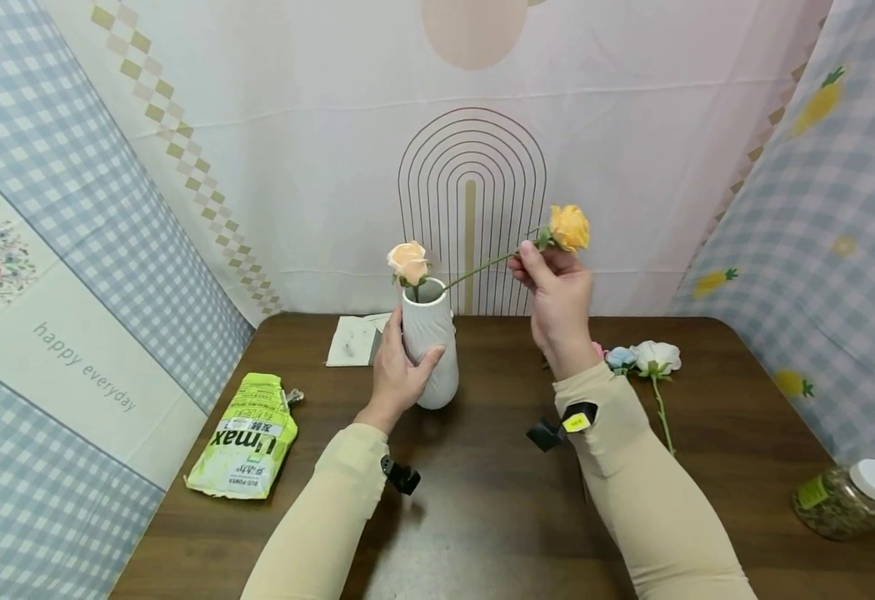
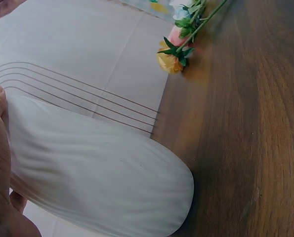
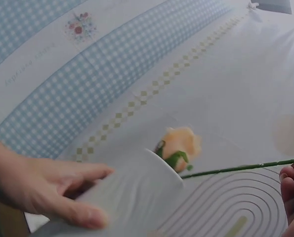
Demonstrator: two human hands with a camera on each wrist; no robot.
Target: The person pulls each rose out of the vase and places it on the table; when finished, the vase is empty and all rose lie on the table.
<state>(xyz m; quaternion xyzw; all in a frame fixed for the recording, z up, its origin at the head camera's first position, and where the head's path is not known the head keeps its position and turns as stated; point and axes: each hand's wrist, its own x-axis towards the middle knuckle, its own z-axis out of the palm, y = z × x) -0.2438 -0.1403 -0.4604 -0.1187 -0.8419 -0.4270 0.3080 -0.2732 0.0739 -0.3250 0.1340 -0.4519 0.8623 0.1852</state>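
A white ribbed vase [image 1: 432,358] stands on the brown table, and my left hand [image 1: 400,372] grips its side with the thumb across the front. In the vase's mouth is a peach rose [image 1: 408,263], its bloom just above the rim. My right hand [image 1: 561,304] pinches the green stem of a yellow rose [image 1: 569,227] close below the bloom. That stem slants down to the left, its lower end at the vase's rim; whether the tip is inside I cannot tell. In the right wrist view the stem [image 3: 235,169] reaches the rim beside the peach rose [image 3: 181,145].
Right of the vase lie a white rose [image 1: 657,357], a blue flower [image 1: 621,358] and a pink one, partly behind my right forearm. A yellow-green packet [image 1: 246,437] lies at left, white paper [image 1: 351,342] behind the left hand. A white-lidded jar [image 1: 850,498] stands at right.
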